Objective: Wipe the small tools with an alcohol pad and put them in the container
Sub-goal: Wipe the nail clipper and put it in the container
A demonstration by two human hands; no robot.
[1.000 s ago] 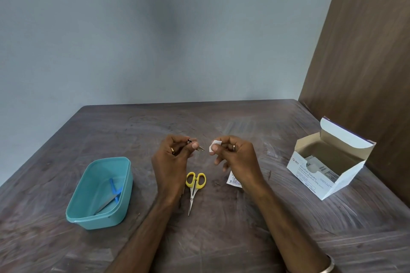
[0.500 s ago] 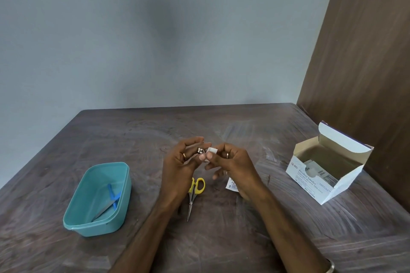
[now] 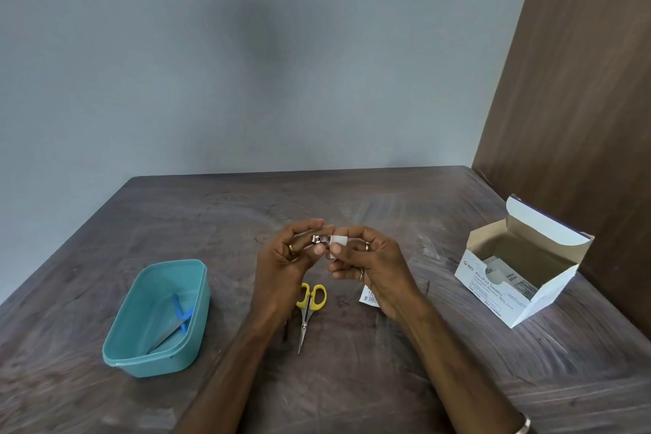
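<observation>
Right now the nail clipper (image 3: 318,240), small and metallic, sits pinched between the thumb and fingertips of the left hand (image 3: 285,257), held up above the desk (image 3: 352,380) near its middle. Touching its near end is the alcohol pad (image 3: 339,240), a folded white square that the right hand (image 3: 377,264) pinches with curled fingers.

The likeliest slip, as I judge it, is the clipper squirting out of the grip: it is smooth, tiny and held by its edges only, and a wet pad rubbing along it would make it slicker. Dropped from here, it would land near the yellow-handled scissors (image 3: 308,306) lying directly below the hands, or skid across the desk.

A second risk is an incomplete wipe, since the left fingers cover much of the metal; those parts stay unwiped unless the hold is shifted.

Just beside the right wrist lies a torn wrapper (image 3: 368,299). The teal container (image 3: 155,317) stands well apart to the left, already holding a blue-handled tool (image 3: 178,321), so the carry across is another chance to drop it. An open box of alcohol swabs (image 3: 518,275) sits far right.
</observation>
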